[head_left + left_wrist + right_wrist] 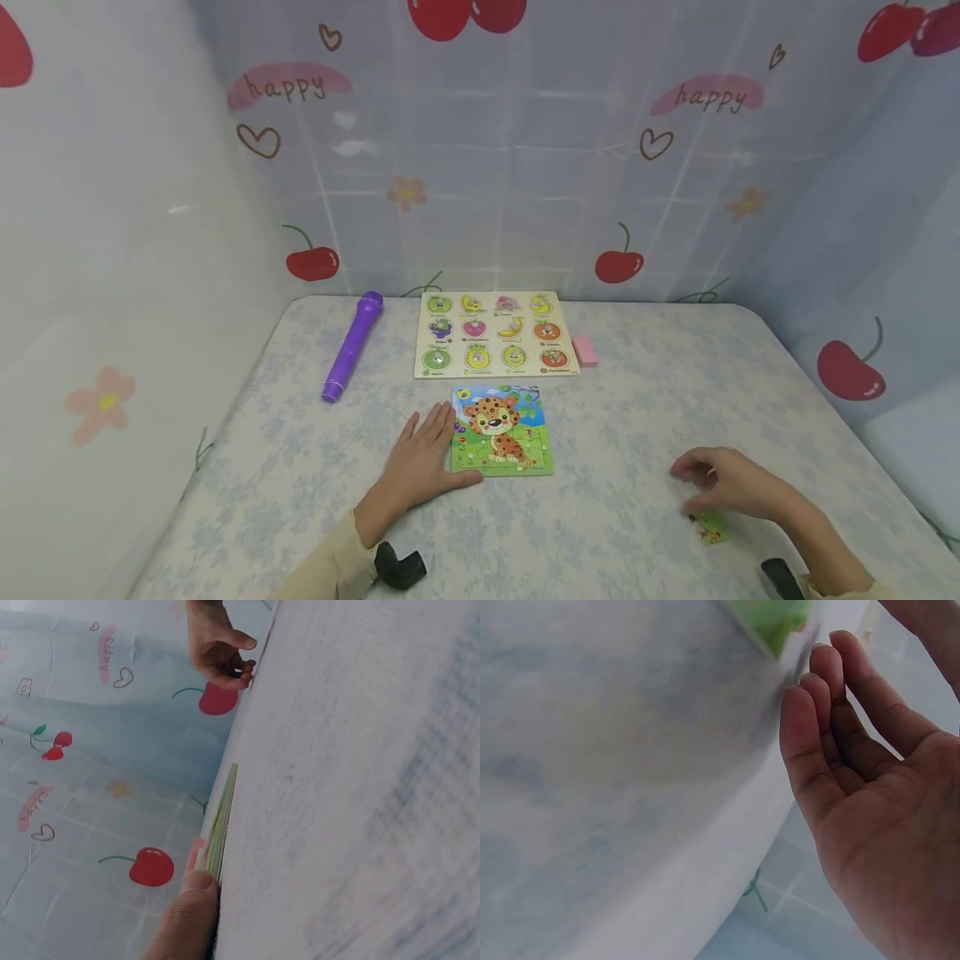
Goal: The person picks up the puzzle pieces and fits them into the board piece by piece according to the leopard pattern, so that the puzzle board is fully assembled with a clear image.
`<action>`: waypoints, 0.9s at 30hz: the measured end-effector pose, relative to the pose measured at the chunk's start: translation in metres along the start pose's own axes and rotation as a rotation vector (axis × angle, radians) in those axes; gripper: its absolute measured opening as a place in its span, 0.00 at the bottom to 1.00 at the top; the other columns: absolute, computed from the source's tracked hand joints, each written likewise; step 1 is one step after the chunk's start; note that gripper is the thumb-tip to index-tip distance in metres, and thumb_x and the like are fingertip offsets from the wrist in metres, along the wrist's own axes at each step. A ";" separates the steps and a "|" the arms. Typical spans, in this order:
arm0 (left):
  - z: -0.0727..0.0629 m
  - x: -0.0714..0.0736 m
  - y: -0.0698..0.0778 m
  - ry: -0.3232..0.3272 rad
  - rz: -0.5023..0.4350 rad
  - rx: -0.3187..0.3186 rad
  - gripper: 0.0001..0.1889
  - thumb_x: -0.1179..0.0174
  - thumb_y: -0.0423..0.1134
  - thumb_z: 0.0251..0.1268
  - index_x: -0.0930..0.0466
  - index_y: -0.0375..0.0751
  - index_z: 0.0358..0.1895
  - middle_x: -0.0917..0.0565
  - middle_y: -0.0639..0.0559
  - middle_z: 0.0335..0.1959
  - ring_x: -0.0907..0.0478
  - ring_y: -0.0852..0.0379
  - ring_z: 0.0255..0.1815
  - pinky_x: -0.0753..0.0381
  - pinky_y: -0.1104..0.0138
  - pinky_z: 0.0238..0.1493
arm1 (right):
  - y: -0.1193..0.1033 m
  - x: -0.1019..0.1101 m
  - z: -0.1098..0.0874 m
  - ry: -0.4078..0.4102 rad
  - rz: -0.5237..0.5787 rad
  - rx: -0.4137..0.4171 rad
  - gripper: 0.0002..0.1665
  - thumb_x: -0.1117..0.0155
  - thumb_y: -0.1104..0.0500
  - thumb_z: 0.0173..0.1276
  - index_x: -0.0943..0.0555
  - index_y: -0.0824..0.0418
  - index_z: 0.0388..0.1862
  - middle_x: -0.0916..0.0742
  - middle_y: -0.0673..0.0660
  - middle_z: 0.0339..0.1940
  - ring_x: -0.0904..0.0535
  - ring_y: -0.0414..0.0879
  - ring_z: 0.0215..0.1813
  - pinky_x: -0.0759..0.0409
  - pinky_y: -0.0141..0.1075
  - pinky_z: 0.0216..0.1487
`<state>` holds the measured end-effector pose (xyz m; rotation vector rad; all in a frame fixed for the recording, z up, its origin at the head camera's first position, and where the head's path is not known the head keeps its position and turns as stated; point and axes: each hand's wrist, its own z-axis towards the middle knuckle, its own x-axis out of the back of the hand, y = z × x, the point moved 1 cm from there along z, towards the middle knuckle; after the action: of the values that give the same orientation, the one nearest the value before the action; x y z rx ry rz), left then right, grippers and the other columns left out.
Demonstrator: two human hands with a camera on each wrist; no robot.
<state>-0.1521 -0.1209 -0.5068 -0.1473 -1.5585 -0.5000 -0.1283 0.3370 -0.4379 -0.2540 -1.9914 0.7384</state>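
A square jigsaw puzzle [501, 432] with a spotted leopard cub on grass lies in the middle of the table. My left hand [422, 458] rests flat beside it, fingers along its left edge and thumb at its lower left corner. In the left wrist view, the thumb [187, 907] touches the puzzle's thin edge. Over on the right, my right hand [738, 483] hovers just above the table with loosely bent fingers. Below its thumb is a small green puzzle piece [711, 530]. The right wrist view has this piece [772, 622] beyond the fingertips, apart from them.
Behind the leopard puzzle lies a wooden fruit board [495, 333] with several round pictures. A pink block [585, 352] sits at that board's right edge. To the left is a purple toy microphone [352, 348]. Cherry-printed curtains [480, 183] enclose the table [615, 417].
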 end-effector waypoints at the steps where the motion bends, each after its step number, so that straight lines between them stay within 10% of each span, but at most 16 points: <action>1: 0.000 0.000 0.000 0.001 0.002 0.000 0.61 0.57 0.83 0.52 0.54 0.38 0.78 0.50 0.45 0.80 0.53 0.49 0.81 0.55 0.47 0.79 | 0.003 0.000 -0.002 -0.005 0.009 -0.003 0.30 0.22 0.48 0.51 0.19 0.61 0.49 0.15 0.53 0.45 0.24 0.30 0.40 0.21 0.29 0.39; 27: 0.000 0.002 0.001 0.000 -0.010 0.005 0.61 0.55 0.82 0.52 0.53 0.38 0.78 0.50 0.44 0.80 0.53 0.49 0.81 0.55 0.47 0.79 | 0.015 -0.010 -0.026 -0.053 0.069 -0.045 0.34 0.19 0.58 0.45 0.23 0.64 0.51 0.23 0.54 0.38 0.33 0.31 0.36 0.26 0.29 0.37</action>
<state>-0.1515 -0.1203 -0.5049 -0.1360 -1.5608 -0.5040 -0.1030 0.3546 -0.4454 -0.3345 -2.0601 0.7513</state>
